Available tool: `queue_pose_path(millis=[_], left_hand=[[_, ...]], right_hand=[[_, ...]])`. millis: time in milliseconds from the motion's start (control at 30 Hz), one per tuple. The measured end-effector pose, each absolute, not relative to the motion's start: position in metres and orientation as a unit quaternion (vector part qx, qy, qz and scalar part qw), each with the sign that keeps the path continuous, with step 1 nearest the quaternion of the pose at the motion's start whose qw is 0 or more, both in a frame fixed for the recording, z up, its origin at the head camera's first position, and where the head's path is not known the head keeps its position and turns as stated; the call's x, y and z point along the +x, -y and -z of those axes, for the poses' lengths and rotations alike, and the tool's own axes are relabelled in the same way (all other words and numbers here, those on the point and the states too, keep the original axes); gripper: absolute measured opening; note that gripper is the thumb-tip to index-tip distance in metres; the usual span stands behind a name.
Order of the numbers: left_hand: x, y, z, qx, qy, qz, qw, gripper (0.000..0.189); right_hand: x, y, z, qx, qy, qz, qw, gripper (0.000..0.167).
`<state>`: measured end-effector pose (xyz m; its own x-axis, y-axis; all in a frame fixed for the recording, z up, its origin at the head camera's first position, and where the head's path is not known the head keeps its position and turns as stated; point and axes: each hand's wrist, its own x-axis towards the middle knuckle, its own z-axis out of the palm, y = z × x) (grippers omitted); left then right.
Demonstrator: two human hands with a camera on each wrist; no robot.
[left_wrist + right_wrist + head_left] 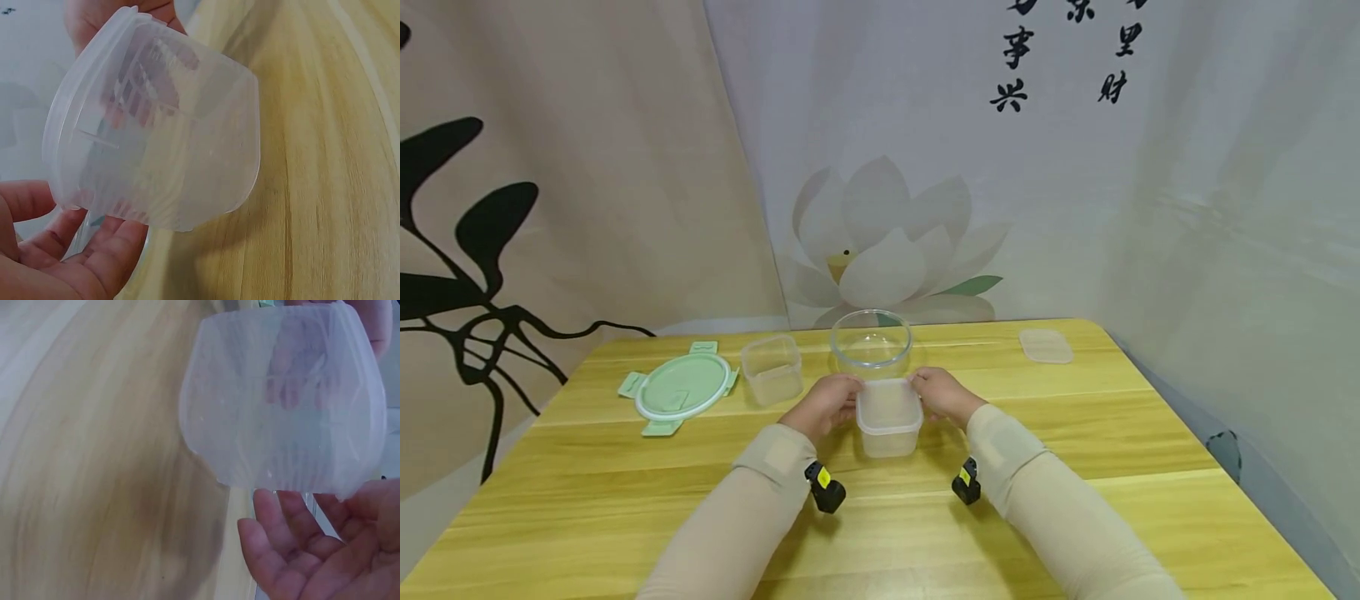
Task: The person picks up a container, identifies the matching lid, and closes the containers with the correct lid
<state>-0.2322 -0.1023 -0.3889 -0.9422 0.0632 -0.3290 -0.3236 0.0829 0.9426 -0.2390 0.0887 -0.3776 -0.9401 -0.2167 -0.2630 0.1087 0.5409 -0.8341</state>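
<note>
A translucent plastic food container [889, 443] with a frosted lid [889, 406] over its top is between my two hands near the middle of the table. My left hand [826, 406] grips its left side, thumb at the lid's edge and fingers below the rim. On the opposite side, my right hand [947, 395] holds the rim in the same manner. In the left wrist view the container's side wall [212, 144] is see-through, and the other hand's fingers show through it. Whether its base touches the table I cannot tell.
Just behind the hands stands a round glass bowl [871, 365]. Left of it is an uncovered clear plastic container [775, 385], then a round green lid [685, 387] with flaps spread out. A small translucent lid [1047, 347] lies at the back right of the wooden table [1112, 442].
</note>
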Motion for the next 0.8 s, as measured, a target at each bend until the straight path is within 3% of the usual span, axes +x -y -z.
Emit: queue_pose_path(millis=[333,800], left_hand=[[-0.2302,0.0997,0.3899,-0.096,-0.723,-0.671,0.133,0.03],[-0.2291,0.0938,0.3897,-0.1,-0.725,-0.67,0.123,0.028]], right_hand=[[-0.2381,-0.0875,0.3792,-0.027,-0.855,0.488,0.177,0.035],[-0.2358,-0.0834,0.3814,-0.073,-0.887,0.442,0.113,0.032]])
